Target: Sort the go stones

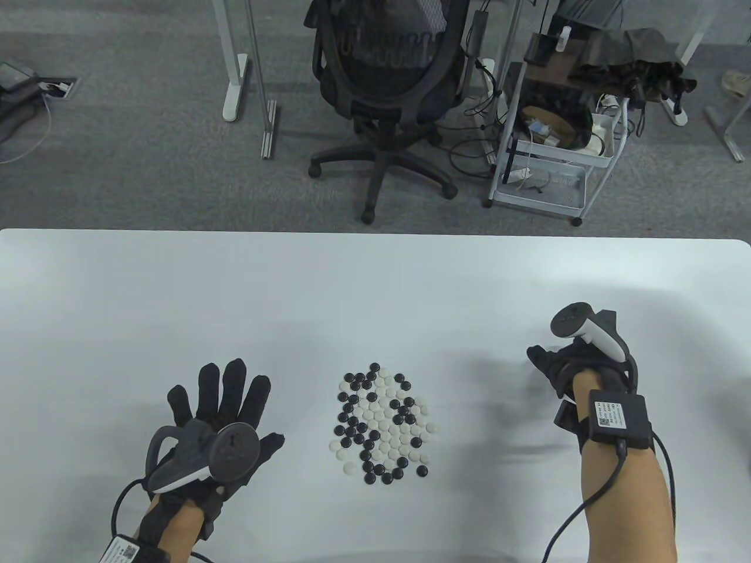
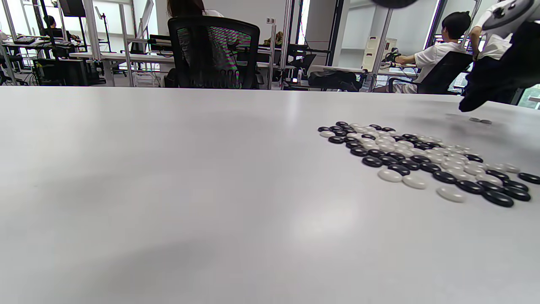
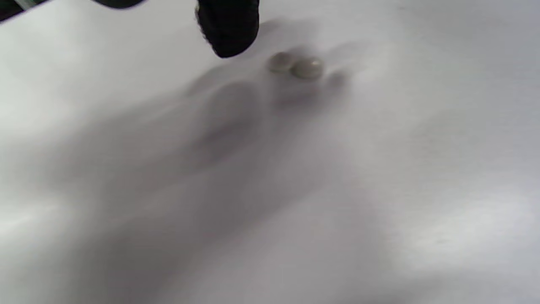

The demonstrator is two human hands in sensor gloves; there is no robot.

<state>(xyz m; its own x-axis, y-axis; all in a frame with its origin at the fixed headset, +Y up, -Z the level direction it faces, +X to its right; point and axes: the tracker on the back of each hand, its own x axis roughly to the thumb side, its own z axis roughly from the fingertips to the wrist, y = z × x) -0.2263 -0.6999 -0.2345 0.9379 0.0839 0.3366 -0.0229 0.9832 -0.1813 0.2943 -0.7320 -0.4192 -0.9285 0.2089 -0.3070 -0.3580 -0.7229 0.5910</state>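
Left hand point(image 1: 220, 419) lies spread flat; right hand point(image 1: 578, 366) hovers, grip unclear.

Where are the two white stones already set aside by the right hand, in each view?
Table view: not visible, hidden under the right hand.
Left wrist view: two white stones, far right, beneath that hand.
Right wrist view: top centre, beside a fingertip.
Shared landmark: the right hand.

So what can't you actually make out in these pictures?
- Right hand: table view, its fingers are hidden under the tracker and wrist.
- Two pale stones: right wrist view, blurred and shadowed; hidden in the table view by that hand.
- Mixed pile: too small for an exact count.
- Left hand: absent from its wrist view.
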